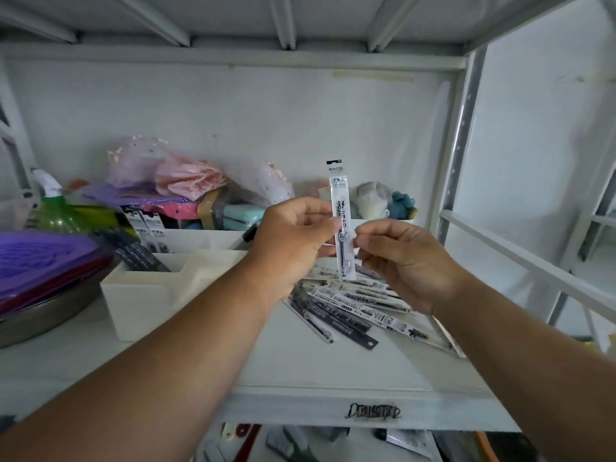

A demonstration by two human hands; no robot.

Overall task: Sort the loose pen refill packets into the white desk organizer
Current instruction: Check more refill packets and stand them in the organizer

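Observation:
A white pen refill packet (340,201) stands upright in the air above the shelf. My left hand (293,241) pinches its middle from the left, and my right hand (406,261) pinches its lower part from the right. Beneath the hands lies a loose pile of refill packets (353,305), white and dark ones fanned across the shelf. The white desk organizer (140,295) stands left of the pile. Its front left compartment holds dark packets (136,255), and a rear compartment holds white packets (151,228).
A purple lid on a metal bowl (36,261) sits at the far left. Plastic bags (173,175), a green spray bottle (53,208) and boxes crowd the back of the shelf. A metal rack post (461,145) rises at the right. More items lie on the shelf below.

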